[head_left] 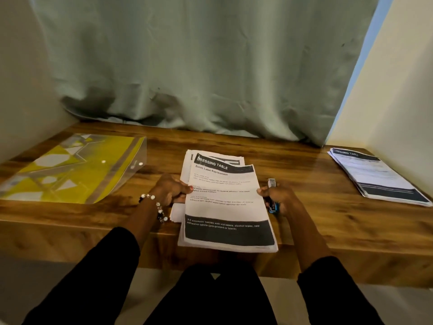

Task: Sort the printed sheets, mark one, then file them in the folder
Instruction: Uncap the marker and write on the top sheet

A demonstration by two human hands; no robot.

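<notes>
Printed white sheets (225, 202) held at both edges – left hand (172, 190) pinching, right hand (278, 195) also gripping a blue marker (272, 195); second pile (377, 175) sorted aside, yellow-and-clear plastic folder (77, 167) unfilled – marking seemingly next.

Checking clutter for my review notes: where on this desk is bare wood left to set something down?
Bare wood lies between the folder and the held sheets, and between the right hand and the far-right stack. The near middle is crowded, with sheets overhanging the table.
</notes>
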